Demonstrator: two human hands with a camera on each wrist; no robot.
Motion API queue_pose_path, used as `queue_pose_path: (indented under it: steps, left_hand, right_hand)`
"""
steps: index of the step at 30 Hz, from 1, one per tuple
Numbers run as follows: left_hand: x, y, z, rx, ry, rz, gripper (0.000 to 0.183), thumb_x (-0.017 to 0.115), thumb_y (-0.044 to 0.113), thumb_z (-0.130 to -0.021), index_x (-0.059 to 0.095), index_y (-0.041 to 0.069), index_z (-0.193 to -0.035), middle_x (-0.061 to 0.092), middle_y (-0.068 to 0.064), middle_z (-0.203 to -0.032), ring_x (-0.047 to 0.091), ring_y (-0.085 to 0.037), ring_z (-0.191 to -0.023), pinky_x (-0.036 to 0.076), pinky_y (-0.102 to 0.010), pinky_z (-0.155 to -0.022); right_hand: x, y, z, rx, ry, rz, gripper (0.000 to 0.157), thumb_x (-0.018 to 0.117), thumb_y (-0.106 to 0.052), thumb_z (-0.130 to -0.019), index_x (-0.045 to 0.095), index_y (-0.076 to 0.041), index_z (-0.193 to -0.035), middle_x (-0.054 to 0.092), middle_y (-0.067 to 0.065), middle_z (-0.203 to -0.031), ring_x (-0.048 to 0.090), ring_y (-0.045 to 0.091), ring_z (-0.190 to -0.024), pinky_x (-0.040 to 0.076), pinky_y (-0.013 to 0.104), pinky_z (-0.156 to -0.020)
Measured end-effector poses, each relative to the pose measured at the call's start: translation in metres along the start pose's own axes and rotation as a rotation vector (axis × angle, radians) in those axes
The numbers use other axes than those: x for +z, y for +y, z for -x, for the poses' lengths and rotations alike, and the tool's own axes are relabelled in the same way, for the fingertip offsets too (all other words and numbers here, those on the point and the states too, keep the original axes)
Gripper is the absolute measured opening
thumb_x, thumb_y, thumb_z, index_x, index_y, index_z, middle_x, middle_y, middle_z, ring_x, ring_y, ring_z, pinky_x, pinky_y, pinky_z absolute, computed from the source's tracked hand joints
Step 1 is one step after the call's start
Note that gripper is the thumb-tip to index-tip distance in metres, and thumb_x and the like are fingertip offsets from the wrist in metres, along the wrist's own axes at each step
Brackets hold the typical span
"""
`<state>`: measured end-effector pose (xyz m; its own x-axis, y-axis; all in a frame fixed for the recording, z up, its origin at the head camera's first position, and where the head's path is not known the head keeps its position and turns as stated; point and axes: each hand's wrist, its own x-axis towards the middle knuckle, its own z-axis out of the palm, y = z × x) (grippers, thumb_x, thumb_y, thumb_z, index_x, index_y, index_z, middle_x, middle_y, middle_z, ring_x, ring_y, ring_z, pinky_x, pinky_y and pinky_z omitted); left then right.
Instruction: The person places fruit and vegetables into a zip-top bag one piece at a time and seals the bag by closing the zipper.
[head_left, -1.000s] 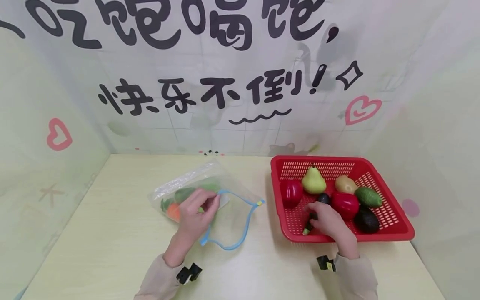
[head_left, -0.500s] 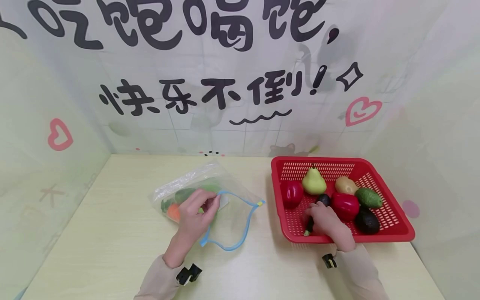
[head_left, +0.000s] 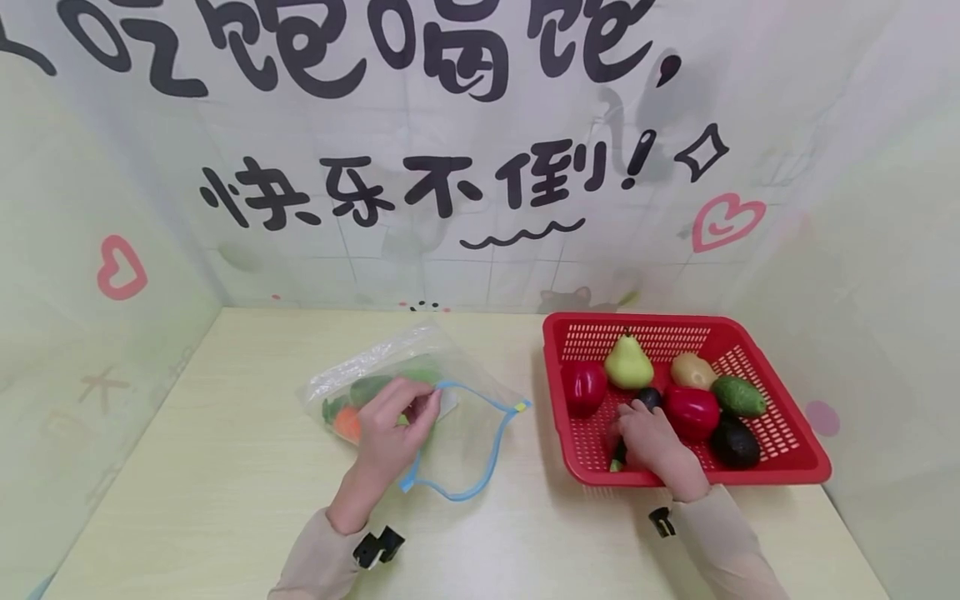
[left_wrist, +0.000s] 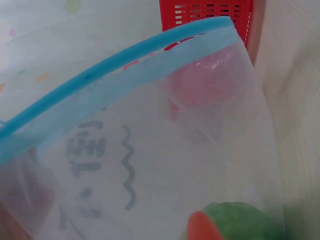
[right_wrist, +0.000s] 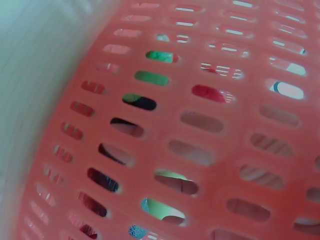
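My left hand (head_left: 393,425) pinches the edge of a clear zip bag (head_left: 330,377) at its blue zip strip (head_left: 491,458), and the bag's mouth gapes to the right. Green vegetables and an orange piece like a carrot (head_left: 347,423) lie inside the bag. In the left wrist view, the bag's film (left_wrist: 200,150) fills most of the picture. Inside the red basket (head_left: 813,467), my right hand (head_left: 656,442) grips a dark eggplant (head_left: 649,398) with a green stem end; the hand covers its middle. The basket's slotted wall (right_wrist: 225,137) blocks most of the right wrist view.
The basket also holds a green pear (head_left: 628,364), a potato (head_left: 692,371), a cucumber-like green vegetable (head_left: 738,394), a dark avocado-like fruit (head_left: 735,442) and red items, one at the left (head_left: 585,387) and one mid-basket (head_left: 692,410). A printed cloth wall (head_left: 375,275) stands behind the table.
My right hand has sunk slightly into the basket and its fingers have closed over the eggplant, with the wrist turning a little. The left hand and bag have stayed still.
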<state>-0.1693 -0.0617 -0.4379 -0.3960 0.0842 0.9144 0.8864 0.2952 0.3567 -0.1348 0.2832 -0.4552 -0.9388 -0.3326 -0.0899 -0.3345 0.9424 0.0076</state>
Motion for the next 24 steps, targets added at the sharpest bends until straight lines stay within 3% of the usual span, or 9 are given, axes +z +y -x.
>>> queue_pose_path:
  steps: [4, 7, 11, 17, 19, 24]
  left_hand:
    - [-0.001, 0.000, 0.000, 0.002, 0.003, 0.013, 0.015, 0.059, 0.006, -0.085, 0.063, -0.001, -0.073, 0.055, -0.006, -0.064, 0.049, -0.013, -0.051, 0.042, -0.014, -0.045]
    - [-0.001, 0.000, 0.000, -0.002, 0.007, 0.020, 0.017, 0.059, 0.008, -0.087, 0.063, -0.001, -0.073, 0.055, -0.007, -0.063, 0.049, -0.014, -0.050, 0.042, -0.015, -0.045]
    - [-0.001, 0.000, 0.000, -0.015, 0.002, 0.018, 0.017, 0.059, 0.008, -0.087, 0.063, -0.001, -0.073, 0.055, -0.007, -0.064, 0.049, -0.014, -0.051, 0.042, -0.014, -0.045]
    - [-0.002, 0.000, 0.001, -0.022, -0.002, 0.013, 0.015, 0.060, 0.008, -0.086, 0.063, 0.000, -0.073, 0.055, -0.006, -0.064, 0.048, -0.013, -0.051, 0.042, -0.015, -0.045]
    - [-0.002, 0.000, 0.001, -0.026, -0.002, 0.014, 0.016, 0.059, 0.008, -0.086, 0.063, 0.000, -0.073, 0.055, -0.006, -0.063, 0.048, -0.013, -0.051, 0.041, -0.015, -0.044]
    - [-0.001, 0.000, 0.000, -0.023, 0.001, 0.006, 0.017, 0.059, 0.009, -0.087, 0.063, 0.000, -0.073, 0.054, -0.005, -0.063, 0.048, -0.013, -0.051, 0.042, -0.014, -0.045]
  right_hand:
    - [-0.001, 0.002, 0.001, -0.044, 0.143, -0.021, 0.026, 0.078, 0.000, -0.059, 0.069, -0.016, -0.077, 0.056, 0.002, -0.083, 0.051, 0.026, -0.082, 0.047, 0.042, -0.064]
    - [-0.004, 0.004, 0.002, -0.035, 0.257, -0.115, 0.029, 0.078, 0.001, -0.061, 0.068, -0.011, -0.085, 0.061, 0.004, -0.087, 0.054, 0.026, -0.083, 0.051, 0.043, -0.068]
    - [-0.011, 0.006, 0.008, 0.052, 0.383, -0.233, 0.032, 0.077, 0.003, -0.066, 0.064, -0.006, -0.094, 0.063, 0.009, -0.090, 0.057, 0.027, -0.084, 0.053, 0.045, -0.070]
    - [-0.023, 0.004, 0.026, 0.160, 0.640, -0.270, 0.033, 0.075, 0.006, -0.067, 0.061, 0.000, -0.097, 0.062, 0.016, -0.090, 0.059, 0.032, -0.084, 0.052, 0.050, -0.065]
    - [-0.026, 0.002, 0.032, 0.171, 0.744, -0.272, 0.034, 0.075, 0.008, -0.066, 0.061, 0.001, -0.096, 0.062, 0.017, -0.089, 0.059, 0.032, -0.083, 0.051, 0.047, -0.065]
    - [-0.036, -0.011, 0.046, 0.199, 0.978, -0.318, 0.038, 0.077, 0.012, -0.063, 0.061, 0.005, -0.097, 0.063, 0.019, -0.089, 0.058, 0.031, -0.079, 0.042, 0.015, -0.075]
